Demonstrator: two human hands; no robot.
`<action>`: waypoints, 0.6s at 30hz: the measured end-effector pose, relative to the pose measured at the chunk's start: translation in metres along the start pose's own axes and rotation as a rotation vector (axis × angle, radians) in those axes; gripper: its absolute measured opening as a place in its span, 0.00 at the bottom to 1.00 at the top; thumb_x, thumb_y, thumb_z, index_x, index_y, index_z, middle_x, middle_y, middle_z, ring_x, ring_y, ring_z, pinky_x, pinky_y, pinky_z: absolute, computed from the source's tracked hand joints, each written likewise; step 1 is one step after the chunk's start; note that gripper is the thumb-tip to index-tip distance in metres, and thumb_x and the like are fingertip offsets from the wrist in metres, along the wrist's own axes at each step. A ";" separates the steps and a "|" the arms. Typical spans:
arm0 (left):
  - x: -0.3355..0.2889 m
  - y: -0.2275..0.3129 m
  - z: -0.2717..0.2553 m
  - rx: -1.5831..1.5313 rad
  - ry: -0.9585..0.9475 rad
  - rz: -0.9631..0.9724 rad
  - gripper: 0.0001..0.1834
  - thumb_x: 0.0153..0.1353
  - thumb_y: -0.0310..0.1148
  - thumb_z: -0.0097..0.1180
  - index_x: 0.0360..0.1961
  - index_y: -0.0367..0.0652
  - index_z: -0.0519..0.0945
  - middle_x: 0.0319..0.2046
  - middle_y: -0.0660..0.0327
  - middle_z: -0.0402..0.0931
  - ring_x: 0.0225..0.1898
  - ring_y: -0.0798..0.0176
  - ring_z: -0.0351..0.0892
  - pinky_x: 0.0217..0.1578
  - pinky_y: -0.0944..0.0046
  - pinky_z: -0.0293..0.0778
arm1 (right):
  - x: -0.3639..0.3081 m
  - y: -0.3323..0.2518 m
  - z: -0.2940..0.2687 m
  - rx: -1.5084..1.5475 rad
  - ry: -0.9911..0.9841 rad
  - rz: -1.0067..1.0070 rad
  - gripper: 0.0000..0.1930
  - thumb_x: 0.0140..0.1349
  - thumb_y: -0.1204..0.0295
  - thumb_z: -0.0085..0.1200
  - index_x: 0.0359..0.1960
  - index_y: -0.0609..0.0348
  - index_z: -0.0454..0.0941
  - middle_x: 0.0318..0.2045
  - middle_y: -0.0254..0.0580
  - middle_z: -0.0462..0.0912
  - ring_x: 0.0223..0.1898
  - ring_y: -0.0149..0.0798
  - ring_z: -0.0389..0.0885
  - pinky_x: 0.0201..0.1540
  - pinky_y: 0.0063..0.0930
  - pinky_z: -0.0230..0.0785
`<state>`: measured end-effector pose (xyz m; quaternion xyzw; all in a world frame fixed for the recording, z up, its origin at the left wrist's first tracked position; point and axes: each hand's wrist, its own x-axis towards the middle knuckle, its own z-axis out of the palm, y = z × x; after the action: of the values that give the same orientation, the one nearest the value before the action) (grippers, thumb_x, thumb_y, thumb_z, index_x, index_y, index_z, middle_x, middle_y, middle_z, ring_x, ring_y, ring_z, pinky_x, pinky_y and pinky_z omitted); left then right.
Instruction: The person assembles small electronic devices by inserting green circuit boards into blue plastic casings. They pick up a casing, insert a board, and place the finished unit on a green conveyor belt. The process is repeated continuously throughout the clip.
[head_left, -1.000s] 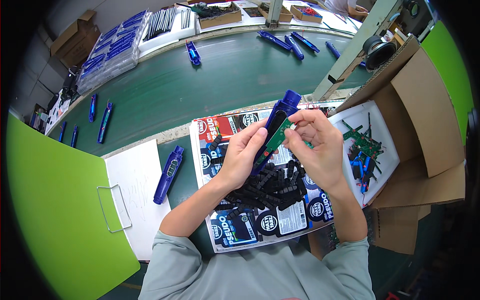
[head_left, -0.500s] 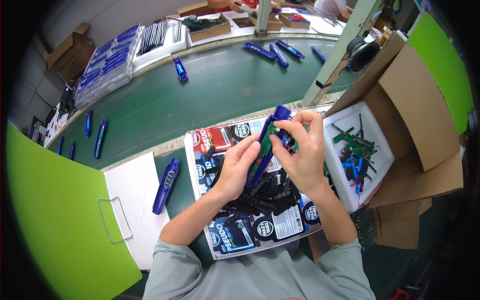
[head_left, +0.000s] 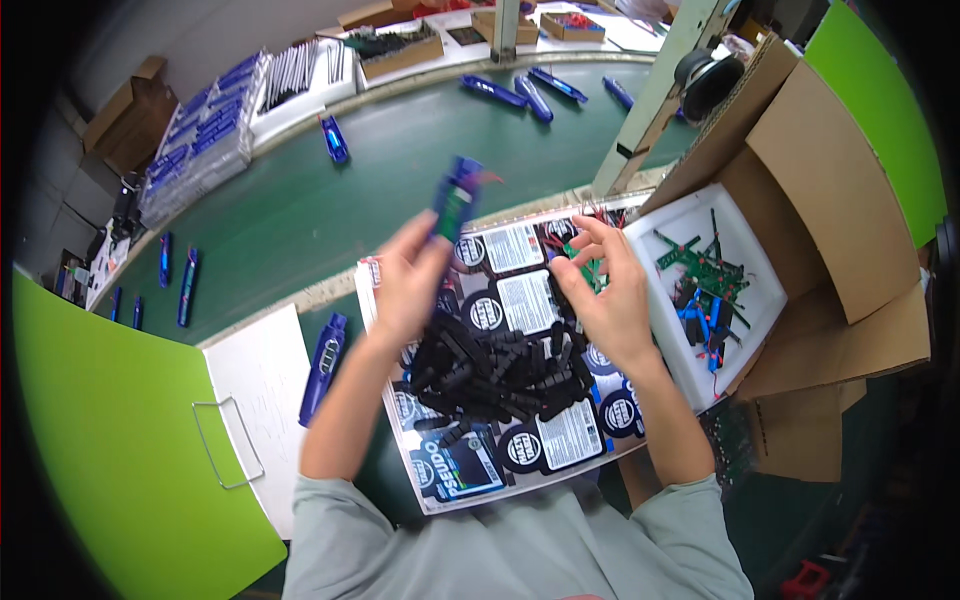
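Note:
My left hand is closed around a blue plastic housing with a green circuit board and thin red wires inside; both are blurred by motion. It is raised over the near edge of the belt. My right hand is open, thumb and fingers apart, beside some green circuit boards that its fingers partly hide. Below and between the hands lies a heap of small black parts on a printed sheet. Another blue housing rests on the table by my left forearm.
Blue housings lie scattered on the green conveyor belt. To the right, a white tray holds circuit boards and blue parts, beside an open cardboard box. A metal post stands beyond. A white sheet lies left.
My left hand has carried the blue housing left and away from me, toward the belt. The right hand has let go of it and opened, staying near the circuit boards.

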<state>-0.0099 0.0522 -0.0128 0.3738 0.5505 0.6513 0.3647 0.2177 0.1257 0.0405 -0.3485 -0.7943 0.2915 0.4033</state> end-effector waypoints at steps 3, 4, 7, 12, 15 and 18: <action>0.057 -0.031 -0.088 0.168 0.159 0.026 0.24 0.68 0.25 0.54 0.65 0.32 0.72 0.37 0.59 0.82 0.33 0.69 0.82 0.34 0.70 0.76 | -0.011 0.036 -0.019 -0.374 -0.104 -0.117 0.14 0.60 0.71 0.63 0.47 0.61 0.80 0.35 0.42 0.81 0.39 0.44 0.79 0.45 0.39 0.67; 0.072 -0.041 -0.123 0.295 0.201 0.017 0.24 0.67 0.25 0.54 0.64 0.33 0.73 0.36 0.60 0.81 0.33 0.70 0.80 0.34 0.70 0.75 | -0.016 0.048 -0.021 -0.494 -0.128 -0.173 0.12 0.59 0.72 0.63 0.44 0.60 0.81 0.35 0.42 0.81 0.39 0.46 0.79 0.45 0.40 0.66; 0.101 -0.074 -0.228 0.763 0.366 0.042 0.21 0.62 0.28 0.55 0.57 0.41 0.82 0.34 0.61 0.83 0.31 0.68 0.77 0.34 0.64 0.73 | -0.024 0.057 -0.019 -0.605 -0.177 -0.220 0.08 0.57 0.72 0.63 0.37 0.59 0.82 0.34 0.41 0.80 0.40 0.46 0.78 0.45 0.39 0.65; 0.097 -0.081 -0.294 1.253 0.541 -0.030 0.20 0.60 0.32 0.53 0.53 0.46 0.84 0.43 0.50 0.84 0.44 0.48 0.83 0.49 0.53 0.76 | -0.022 0.054 0.001 -0.636 -0.264 -0.237 0.09 0.55 0.67 0.66 0.30 0.59 0.82 0.32 0.42 0.77 0.40 0.45 0.75 0.45 0.40 0.63; 0.089 -0.067 -0.278 1.488 0.544 -0.117 0.23 0.60 0.35 0.54 0.58 0.51 0.82 0.58 0.50 0.75 0.59 0.43 0.73 0.60 0.46 0.70 | -0.015 0.051 0.014 -0.815 -0.285 -0.218 0.13 0.52 0.62 0.68 0.28 0.60 0.81 0.32 0.44 0.77 0.41 0.47 0.73 0.46 0.41 0.62; 0.093 -0.054 -0.262 1.621 0.635 -0.047 0.27 0.58 0.34 0.55 0.62 0.47 0.78 0.62 0.50 0.70 0.63 0.42 0.68 0.62 0.44 0.67 | -0.017 0.055 0.020 -0.763 -0.262 -0.212 0.10 0.51 0.67 0.66 0.28 0.59 0.80 0.32 0.45 0.76 0.41 0.47 0.73 0.45 0.42 0.62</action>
<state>-0.2818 0.0245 -0.0880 0.3076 0.9277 0.1246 -0.1712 0.2255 0.1407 -0.0179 -0.3492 -0.9214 -0.0251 0.1687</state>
